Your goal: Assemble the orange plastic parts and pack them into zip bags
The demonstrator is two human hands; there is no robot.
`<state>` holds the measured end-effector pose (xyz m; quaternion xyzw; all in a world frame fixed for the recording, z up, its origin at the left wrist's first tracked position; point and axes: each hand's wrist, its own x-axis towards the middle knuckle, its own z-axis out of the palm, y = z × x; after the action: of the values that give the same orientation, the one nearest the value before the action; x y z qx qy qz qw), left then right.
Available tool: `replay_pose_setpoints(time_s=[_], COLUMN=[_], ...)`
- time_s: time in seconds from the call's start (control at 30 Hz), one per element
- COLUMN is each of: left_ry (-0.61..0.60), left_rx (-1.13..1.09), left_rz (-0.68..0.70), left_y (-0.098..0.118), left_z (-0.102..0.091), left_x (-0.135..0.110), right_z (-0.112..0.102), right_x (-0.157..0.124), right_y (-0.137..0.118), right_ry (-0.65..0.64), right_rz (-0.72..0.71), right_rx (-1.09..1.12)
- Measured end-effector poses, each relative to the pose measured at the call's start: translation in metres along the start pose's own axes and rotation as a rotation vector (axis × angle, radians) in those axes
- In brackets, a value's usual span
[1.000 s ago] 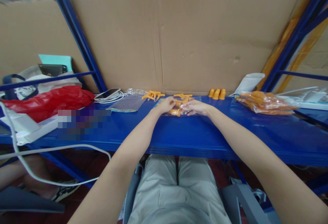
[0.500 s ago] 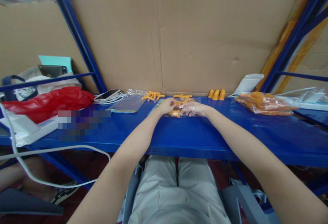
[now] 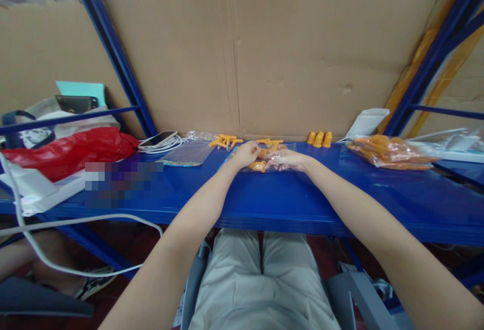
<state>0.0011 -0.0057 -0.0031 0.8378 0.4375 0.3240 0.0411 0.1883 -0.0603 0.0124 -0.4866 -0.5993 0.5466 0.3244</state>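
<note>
A clear plastic bag point(image 3: 247, 169) with a coloured printed edge lies on the blue table, orange plastic pieces point(image 3: 258, 166) inside or under its film. My left hand point(image 3: 246, 154) is closed at the bag's left part, its fingers bent against the film and an orange piece. From the other side my right hand point(image 3: 286, 159) grips the bag, with shiny film over its fingers; its exact hold is partly hidden. Just behind the hands lie loose orange pieces point(image 3: 269, 142). More branching orange pieces point(image 3: 226, 141) with small metal chains rest to the left.
A flat clear bag point(image 3: 189, 152) and a phone point(image 3: 161, 139) on a coiled white cable lie left. Three orange cups point(image 3: 319, 139) stand against the cardboard wall point(image 3: 302, 58). A filled bag of orange parts point(image 3: 389, 152) sits right. Blue posts point(image 3: 109, 48) frame the table.
Both hands stay at the bag. My left hand has shifted slightly, and the fingers of my right hand have moved a little on the film.
</note>
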Motion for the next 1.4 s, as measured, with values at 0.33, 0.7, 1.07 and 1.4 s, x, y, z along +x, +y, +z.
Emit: replay_pose_setpoints(time_s=[0.33,0.7,1.07,1.4], left_ry=[0.017,-0.021,-0.039,-0.079], left_rx=[0.004,-0.002,-0.201,-0.257], left_rz=[0.035,0.010,-0.074,-0.025], left_y=[0.003,0.002,0.004,-0.002], left_z=[-0.003,0.002,0.001,0.003], left_x=[0.000,-0.001,-0.003,-0.002], right_z=[-0.001,-0.004,0.000,-0.005], right_x=[0.003,0.007,0.004,0.012], right_y=[0.003,0.005,0.001,0.007], right_ry=[0.013,-0.019,0.010,-0.022], right_rz=[-0.027,-0.022,0.018,0.013], right_rx=[-0.050,-0.032,-0.046,-0.069])
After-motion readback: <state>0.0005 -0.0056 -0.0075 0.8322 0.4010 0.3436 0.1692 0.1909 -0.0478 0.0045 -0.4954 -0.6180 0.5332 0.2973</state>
